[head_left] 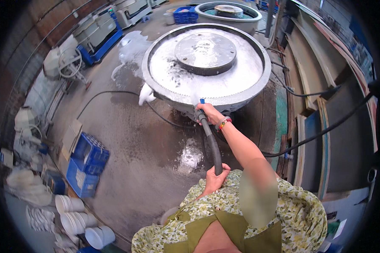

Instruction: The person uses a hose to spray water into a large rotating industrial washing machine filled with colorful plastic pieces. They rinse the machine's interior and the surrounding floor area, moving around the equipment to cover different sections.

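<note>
My right hand (210,113), with a beaded bracelet at its wrist, is closed round the valve end of a black hose (215,147). A small blue valve lever (202,101) sticks up beside its fingers. Lower down, close to my body, my left hand (215,178) is wrapped round the same hose. The hose end points at the near rim of a big round metal tub (173,93), and a pale spray seems to leave it. White foam (169,69) fills the tub around a raised metal disc (205,49) and spills over the left side of the rim.
The floor (143,139) is wet, with foam (133,48) left of the tub. A thin hose (114,92) crosses it. Blue crates (86,162) and white buckets (78,222) stand left. Another round tub (257,21) is behind. Panels (333,139) and a black hose (325,130) line the right.
</note>
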Demonstrator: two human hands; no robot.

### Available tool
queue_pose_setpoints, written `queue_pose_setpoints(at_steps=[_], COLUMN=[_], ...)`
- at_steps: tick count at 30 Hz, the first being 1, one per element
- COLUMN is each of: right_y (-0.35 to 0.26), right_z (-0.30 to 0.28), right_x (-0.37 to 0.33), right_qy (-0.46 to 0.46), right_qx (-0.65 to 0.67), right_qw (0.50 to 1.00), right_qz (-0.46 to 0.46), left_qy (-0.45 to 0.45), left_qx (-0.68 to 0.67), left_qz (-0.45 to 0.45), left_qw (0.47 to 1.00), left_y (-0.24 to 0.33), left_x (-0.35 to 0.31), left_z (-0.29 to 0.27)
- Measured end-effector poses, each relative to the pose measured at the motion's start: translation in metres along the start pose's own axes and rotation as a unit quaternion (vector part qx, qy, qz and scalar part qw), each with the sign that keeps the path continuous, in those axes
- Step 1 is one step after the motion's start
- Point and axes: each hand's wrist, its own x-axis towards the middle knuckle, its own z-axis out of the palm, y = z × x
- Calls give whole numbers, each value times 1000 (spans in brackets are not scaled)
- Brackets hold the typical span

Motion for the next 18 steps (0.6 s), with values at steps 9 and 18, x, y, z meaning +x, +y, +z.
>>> queue_pose_setpoints(at_steps=[9, 18], right_y=[-6, -52], right_z=[-133, -197], right_x=[-41, -88], right_qy=[103, 236], right_qx=[-39, -491], right_qw=[993, 716], right_qz=[-38, -436], left_qy=[-130, -139], left_qx=[98, 145], left_qz=[-42, 34], left_qw=[986, 979], left_y=[-5, -15], left_x=[19, 37], left_z=[34, 79])
